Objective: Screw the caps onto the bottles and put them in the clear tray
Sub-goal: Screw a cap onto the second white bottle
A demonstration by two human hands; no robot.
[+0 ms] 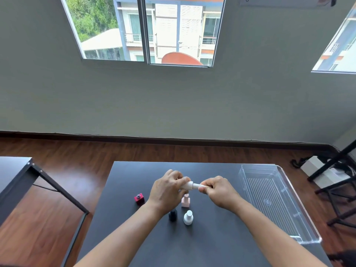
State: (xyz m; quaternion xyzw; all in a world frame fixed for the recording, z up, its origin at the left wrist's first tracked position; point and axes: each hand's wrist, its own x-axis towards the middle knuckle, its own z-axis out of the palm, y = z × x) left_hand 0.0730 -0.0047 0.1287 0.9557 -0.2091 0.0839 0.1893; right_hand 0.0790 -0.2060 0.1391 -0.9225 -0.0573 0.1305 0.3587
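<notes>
1. Our left hand (166, 191) and right hand (217, 190) hold a white bottle (189, 185) sideways above the tabletop (212, 237), fingers closed around each end.
2. Red bottle (139, 198), pink bottle (185, 201), dark bottle (172, 214), second white bottle (188, 217) stand below.
3. Tray (308, 214) sits right.

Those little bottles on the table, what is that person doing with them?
The person is putting caps on them. Right now the left hand and right hand hold one small white bottle sideways above the dark table, seemingly twisting its cap. Four more wait below: a red bottle, a pink bottle, a black bottle and a white one. The clear tray on the right has no bottles in it yet.
</notes>
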